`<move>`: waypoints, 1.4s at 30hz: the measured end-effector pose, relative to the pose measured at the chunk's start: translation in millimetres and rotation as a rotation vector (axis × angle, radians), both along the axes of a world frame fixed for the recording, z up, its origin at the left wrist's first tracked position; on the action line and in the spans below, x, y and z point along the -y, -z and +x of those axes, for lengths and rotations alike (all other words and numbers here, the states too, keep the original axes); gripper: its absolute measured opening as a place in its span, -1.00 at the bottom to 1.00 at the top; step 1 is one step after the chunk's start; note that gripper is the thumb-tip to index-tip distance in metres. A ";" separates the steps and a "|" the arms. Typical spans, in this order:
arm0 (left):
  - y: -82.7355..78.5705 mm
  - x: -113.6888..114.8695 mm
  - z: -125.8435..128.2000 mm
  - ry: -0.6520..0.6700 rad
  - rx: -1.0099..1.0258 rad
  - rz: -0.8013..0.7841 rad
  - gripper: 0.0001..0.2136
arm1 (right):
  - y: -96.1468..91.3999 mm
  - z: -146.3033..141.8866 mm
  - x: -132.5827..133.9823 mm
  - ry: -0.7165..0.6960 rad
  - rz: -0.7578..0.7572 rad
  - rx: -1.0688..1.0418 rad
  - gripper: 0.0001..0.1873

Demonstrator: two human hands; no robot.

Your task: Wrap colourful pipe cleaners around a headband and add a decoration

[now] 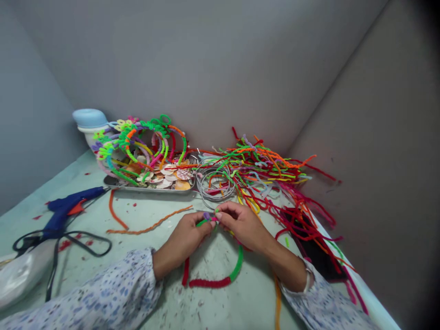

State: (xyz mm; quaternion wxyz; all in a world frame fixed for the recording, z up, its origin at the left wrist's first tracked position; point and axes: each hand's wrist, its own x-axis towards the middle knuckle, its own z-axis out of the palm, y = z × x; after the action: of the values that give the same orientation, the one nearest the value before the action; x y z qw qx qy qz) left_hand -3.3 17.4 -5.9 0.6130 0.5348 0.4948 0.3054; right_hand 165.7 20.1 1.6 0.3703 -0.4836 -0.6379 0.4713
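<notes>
My left hand pinches the top of a hoop wrapped in pipe cleaners, where green, purple and pink fuzz shows at the fingertips. Close beside it, my right hand has thumb and forefinger pressed together on the same top part, with a bit of green between them. The hoop's red and green lower curve hangs under both hands, near the table surface. Its two red ends lie a little apart at the lower left. My fingers partly cover the top section, so its exact shape is hidden.
A metal tray holds shells and finished colourful hoops. Behind it stands a white bottle with a blue cap. Loose pipe cleaners pile up beside a wire coil. A blue glue gun and orange pipe cleaner lie left.
</notes>
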 end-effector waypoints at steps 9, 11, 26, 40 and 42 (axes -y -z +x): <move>-8.9 -3.6 -2.7 0.082 0.153 -0.113 -0.76 | 1.1 1.9 3.0 0.055 0.278 0.185 -0.83; -9.7 -4.6 -2.8 0.079 0.165 -0.150 -0.74 | 2.3 2.6 3.1 0.061 0.333 0.216 -0.82; -7.4 -9.5 -6.0 0.067 0.260 -0.221 -0.81 | 4.4 11.0 1.8 -0.103 0.510 0.154 -0.79; -6.0 -10.6 -4.5 0.061 0.295 -0.270 -0.89 | 4.8 11.2 -2.5 -0.122 0.327 0.049 -0.90; -7.1 -11.0 -5.1 0.073 0.305 -0.287 -0.91 | 4.2 12.2 -2.4 -0.125 0.332 0.074 -0.89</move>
State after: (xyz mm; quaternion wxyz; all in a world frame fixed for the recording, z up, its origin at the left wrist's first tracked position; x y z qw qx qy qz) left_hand -8.4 28.3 1.2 0.7615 0.4072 0.4149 0.2868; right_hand 177.9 22.5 -2.6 0.3914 -0.3922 -0.7489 0.3635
